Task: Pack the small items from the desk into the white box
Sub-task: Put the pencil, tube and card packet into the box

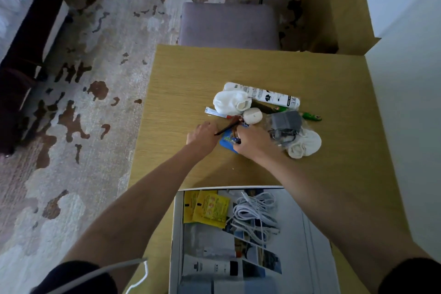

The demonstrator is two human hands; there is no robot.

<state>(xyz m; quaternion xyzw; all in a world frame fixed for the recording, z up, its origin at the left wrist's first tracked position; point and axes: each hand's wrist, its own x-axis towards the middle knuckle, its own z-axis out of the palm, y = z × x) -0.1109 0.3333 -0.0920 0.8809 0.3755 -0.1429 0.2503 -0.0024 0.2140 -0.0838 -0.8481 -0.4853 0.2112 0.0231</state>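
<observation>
A pile of small items lies mid-desk: a white tube (267,96), a rolled white sock (230,102), a cream oval case (253,116), a grey pouch in clear plastic (286,124), another white sock (306,144) and a green toy (311,116). My left hand (202,137) pinches a thin dark stick (226,127). My right hand (254,142) closes on a blue card (226,142) lying flat on the desk. The white box (175,234) stands open at the near edge, holding yellow sachets (210,207), a coiled white cable (256,215) and a tube (210,266).
The wooden desk (181,83) ends at its left edge over a patterned carpet (95,107). A purple stool (229,24) stands beyond the far edge. A white cabinet (410,107) borders the desk on the right.
</observation>
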